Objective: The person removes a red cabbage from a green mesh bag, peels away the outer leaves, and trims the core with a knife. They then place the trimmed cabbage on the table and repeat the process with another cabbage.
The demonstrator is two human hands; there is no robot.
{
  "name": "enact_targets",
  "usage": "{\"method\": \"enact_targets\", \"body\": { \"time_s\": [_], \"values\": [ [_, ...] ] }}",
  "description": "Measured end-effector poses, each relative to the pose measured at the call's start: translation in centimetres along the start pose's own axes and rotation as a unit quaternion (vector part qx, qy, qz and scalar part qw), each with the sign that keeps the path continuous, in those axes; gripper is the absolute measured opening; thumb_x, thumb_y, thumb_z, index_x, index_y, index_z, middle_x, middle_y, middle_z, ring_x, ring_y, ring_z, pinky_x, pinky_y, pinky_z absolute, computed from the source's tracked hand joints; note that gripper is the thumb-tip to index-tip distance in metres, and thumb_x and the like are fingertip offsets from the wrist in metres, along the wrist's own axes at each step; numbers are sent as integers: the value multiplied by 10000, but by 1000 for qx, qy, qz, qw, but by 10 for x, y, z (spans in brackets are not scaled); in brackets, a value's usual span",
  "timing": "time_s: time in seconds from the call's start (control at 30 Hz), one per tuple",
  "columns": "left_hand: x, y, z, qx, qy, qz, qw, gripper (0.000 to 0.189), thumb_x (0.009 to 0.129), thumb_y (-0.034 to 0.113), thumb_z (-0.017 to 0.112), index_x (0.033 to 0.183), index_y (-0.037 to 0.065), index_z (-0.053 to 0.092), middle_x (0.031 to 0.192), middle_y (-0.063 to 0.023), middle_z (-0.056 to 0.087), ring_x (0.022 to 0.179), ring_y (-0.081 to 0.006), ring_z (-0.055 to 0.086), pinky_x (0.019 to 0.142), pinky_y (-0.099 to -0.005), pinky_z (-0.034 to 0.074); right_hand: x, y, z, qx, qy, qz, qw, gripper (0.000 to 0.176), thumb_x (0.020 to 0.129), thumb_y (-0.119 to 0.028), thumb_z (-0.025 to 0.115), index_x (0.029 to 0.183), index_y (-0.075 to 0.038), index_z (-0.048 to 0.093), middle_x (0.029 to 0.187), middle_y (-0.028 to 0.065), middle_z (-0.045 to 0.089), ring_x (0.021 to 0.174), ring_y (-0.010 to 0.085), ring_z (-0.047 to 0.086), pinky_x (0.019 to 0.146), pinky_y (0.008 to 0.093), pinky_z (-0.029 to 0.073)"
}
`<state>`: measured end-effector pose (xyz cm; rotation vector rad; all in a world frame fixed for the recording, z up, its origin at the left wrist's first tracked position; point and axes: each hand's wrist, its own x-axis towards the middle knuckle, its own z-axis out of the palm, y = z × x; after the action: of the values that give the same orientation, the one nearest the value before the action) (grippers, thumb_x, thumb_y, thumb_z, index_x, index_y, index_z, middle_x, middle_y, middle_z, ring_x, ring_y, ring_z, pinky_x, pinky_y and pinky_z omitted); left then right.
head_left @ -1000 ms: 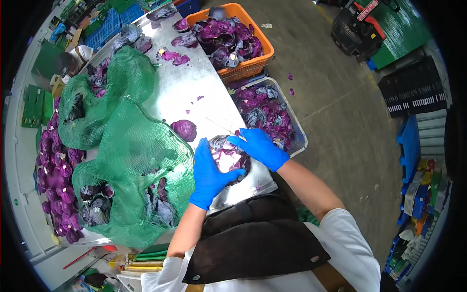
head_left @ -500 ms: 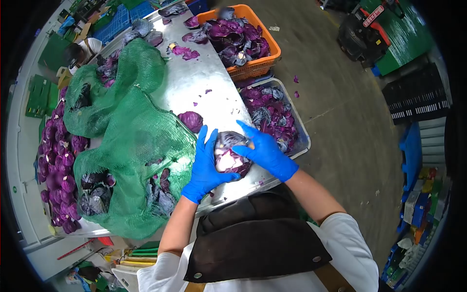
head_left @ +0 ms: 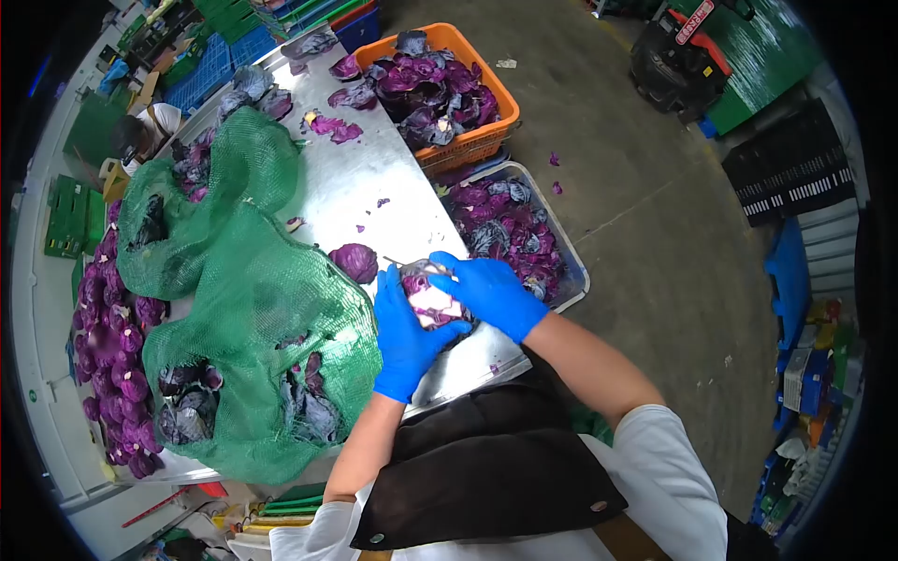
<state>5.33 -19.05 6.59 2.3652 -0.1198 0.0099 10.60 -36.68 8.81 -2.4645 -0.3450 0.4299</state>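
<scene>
Between my hands, near the table's front edge, is a red cabbage [head_left: 435, 301] with a pale cut face. My left hand [head_left: 406, 335], in a blue glove, curves round its left and lower side. My right hand [head_left: 493, 292], gloved too, reaches over its upper right with the fingers closed in; a thin dark object, partly hidden, sticks out at the fingers. A smaller purple cabbage [head_left: 354, 264] lies just beyond my left hand on the metal table [head_left: 351, 192]. Green netting [head_left: 248, 309] with cabbages and leaves spreads to the left.
An orange basket [head_left: 500, 89] and a grey bin [head_left: 572, 265], both full of purple leaves, stand along the table's right side. Many cabbages [head_left: 122, 360] are piled at the far left. Another person [head_left: 150, 129] is at the upper left. A black machine [head_left: 669, 70] stands at upper right.
The view has shifted slightly. My right hand has moved in over the top of the cabbage, and its fingers, spread earlier, are now drawn together. My left hand still holds the cabbage's side.
</scene>
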Motion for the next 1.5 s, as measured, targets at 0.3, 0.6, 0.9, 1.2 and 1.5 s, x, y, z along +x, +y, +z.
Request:
{"method": "enact_targets", "body": {
  "time_s": [0.3, 0.6, 0.9, 1.2, 1.5],
  "values": [
    [0, -5, -6, -21, -10, 6, 1000, 1351, 506, 522, 931, 1506, -32, 210, 1525, -328, 265, 1401, -461, 313, 1152, -497, 299, 26, 13, 0, -4, 41, 49, 998, 462, 907, -492, 579, 1136, -98, 655, 935, 207, 697, 915, 415, 663, 779, 506, 526],
    [-23, -32, -41, -122, -115, 149, 974, 1319, 433, 435, 959, 1531, 93, 312, 1592, -204, 248, 1474, -385, 241, 1208, -468, 217, 3, 108, 43, 80, 115, 223, 965, 504, 845, -378, 718, 1217, -53, 618, 925, 207, 713, 856, 363, 700, 772, 440, 542],
    [-20, -40, -33, -132, -15, 76, 988, 1241, 580, 483, 900, 1544, 46, 251, 1612, -249, 119, 1497, -409, 132, 1209, -503, 165, -15, 21, 14, 278, 65, -8, 958, 674, 830, -441, 763, 1321, -23, 566, 1071, 223, 688, 990, 332, 682, 840, 377, 537],
    [32, -14, -2, -91, -10, -51, 994, 1322, 582, 505, 912, 1487, -119, 179, 1526, -338, 245, 1429, -432, 289, 1180, -453, 261, -19, 10, -6, -18, 27, 38, 999, 867, 932, -668, 447, 1516, -47, 282, 775, 228, 676, 697, 398, 668, 612, 489, 517],
    [47, 17, -6, -61, -21, -102, 993, 1124, 562, 415, 932, 1406, -54, 356, 1311, -250, 495, 1194, -383, 536, 1033, -438, 449, 23, 22, -2, -34, 42, 20, 998, 577, 977, -561, 452, 1171, -37, 595, 799, 219, 681, 763, 395, 677, 675, 501, 519]
  ]
}}
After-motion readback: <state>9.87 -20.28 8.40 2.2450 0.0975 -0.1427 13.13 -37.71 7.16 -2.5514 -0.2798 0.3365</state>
